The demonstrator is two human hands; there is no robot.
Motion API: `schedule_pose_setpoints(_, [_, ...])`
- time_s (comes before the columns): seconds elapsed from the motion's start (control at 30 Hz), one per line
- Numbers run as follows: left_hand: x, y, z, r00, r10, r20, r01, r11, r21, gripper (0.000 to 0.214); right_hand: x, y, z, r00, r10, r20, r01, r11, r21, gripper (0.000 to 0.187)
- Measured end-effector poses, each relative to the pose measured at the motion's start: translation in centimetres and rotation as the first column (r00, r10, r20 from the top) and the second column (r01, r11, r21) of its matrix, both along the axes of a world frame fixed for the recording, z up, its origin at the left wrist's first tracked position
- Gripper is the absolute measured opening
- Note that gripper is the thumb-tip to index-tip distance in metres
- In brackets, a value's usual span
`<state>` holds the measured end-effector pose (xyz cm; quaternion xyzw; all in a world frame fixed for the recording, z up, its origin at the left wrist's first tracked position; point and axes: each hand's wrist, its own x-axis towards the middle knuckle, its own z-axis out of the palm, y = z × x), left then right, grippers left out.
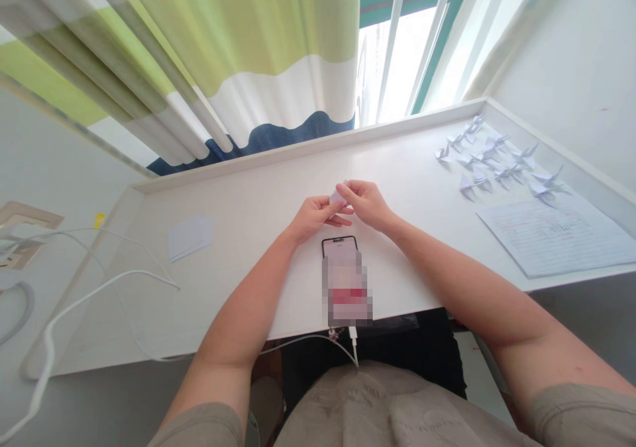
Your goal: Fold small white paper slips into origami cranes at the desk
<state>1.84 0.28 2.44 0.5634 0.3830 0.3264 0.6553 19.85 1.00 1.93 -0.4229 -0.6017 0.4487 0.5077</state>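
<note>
Two bare hands at work above a smooth white desk (248, 202). The left hand (318, 215) is closed at thumb and forefinger on a small, flat-faced piece of white paper (338, 197), its remaining fingers loosely extended. The right hand (365, 200) pinches the same piece at its upper right edge, the other fingers curled. The piece lies between the two hands, near the middle of the desk and just beyond the phone; its exact outline is partly hidden by the fingers.

The desk has a raised rim along its far and right sides, shaped like a shallow tray. Within this border, at far right, stand roughly ten sharp-pointed, winged folded paper figures (504, 175), crisply creased; overlap prevents an exact count. Nearer the body lie lined sheets (551, 238), thin and covered with writing, their number unclear. At left rest at least two plain white slips (190, 238), flat and overlapping.

One phone (340, 247), a rounded rectangle with a dark edge and glassy lit screen, lies before the hands; coarse squares mask its lower part. A white plastic plug (353, 333) meets its near end. Slender white cables (106, 287) curve across the left side. Behind the desk hangs a softly pleated cloth curtain (293, 30), banded in green, white and dark blue, beside one barred window (402, 56).
</note>
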Motion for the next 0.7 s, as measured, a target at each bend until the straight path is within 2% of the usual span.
schedule_pose_setpoints(0.1, [-0.07, 0.00, 0.02, 1.000, -0.027, -0.003, 0.027, 1.000, 0.006, 0.056, 0.05, -0.23, 0.19, 0.999, 0.029, 0.019, -0.029, 1.000, 0.004, 0.058])
schedule_pose_setpoints(0.23, [-0.26, -0.07, 0.27, 0.999, -0.033, -0.029, 0.034, 0.999, 0.022, 0.055, 0.31, -0.13, 0.42, 0.989, 0.094, -0.115, -0.106, 0.989, -0.104, 0.044])
schedule_pose_setpoints(0.3, [-0.31, -0.05, 0.28, 0.999, -0.028, -0.037, 0.029, 0.999, 0.026, 0.055, 0.41, 0.02, 0.37, 0.984, 0.121, -0.132, -0.140, 0.980, -0.144, 0.038])
schedule_pose_setpoints(0.53, [-0.46, 0.29, -0.17, 0.997, 0.052, -0.062, -0.050, 0.998, 0.033, 0.054, 0.47, 0.20, -0.03, 0.998, 0.066, 0.022, -0.066, 0.998, -0.015, 0.043])
schedule_pose_setpoints(0.7, [-0.66, 0.33, 0.10, 0.998, -0.023, -0.062, 0.025, 0.999, 0.029, 0.054, 0.46, -0.01, 0.07, 0.997, 0.031, 0.070, -0.031, 1.000, -0.002, 0.049])
